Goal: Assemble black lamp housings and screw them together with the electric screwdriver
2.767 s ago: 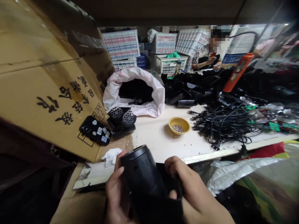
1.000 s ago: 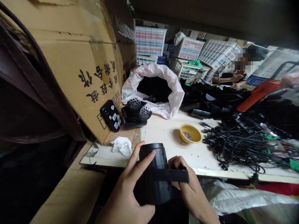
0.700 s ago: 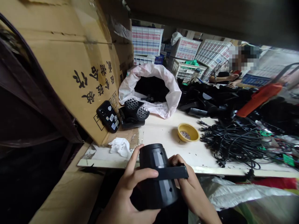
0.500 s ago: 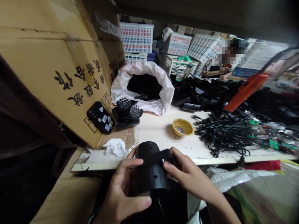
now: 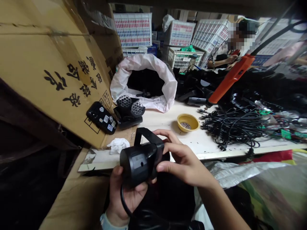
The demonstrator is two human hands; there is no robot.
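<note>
Workbench (image 5: 206, 142) beyond, left hand (image 5: 127, 199) and right hand (image 5: 182, 163) holding black spotlight (image 5: 140, 161)

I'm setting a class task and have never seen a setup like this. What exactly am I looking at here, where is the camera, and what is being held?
This picture comes from a camera worn on a person's head, looking forward and down at their own bare hands. The left hand supports a black cylindrical housing from below, while the right hand grips it from the side. A U-shaped bracket stands up from the housing. On the pale workbench lie a yellow bowl of small metal beads, a tangle of black cables, and a black unit with honeycomb fronts. A co-worker is further back.
</note>
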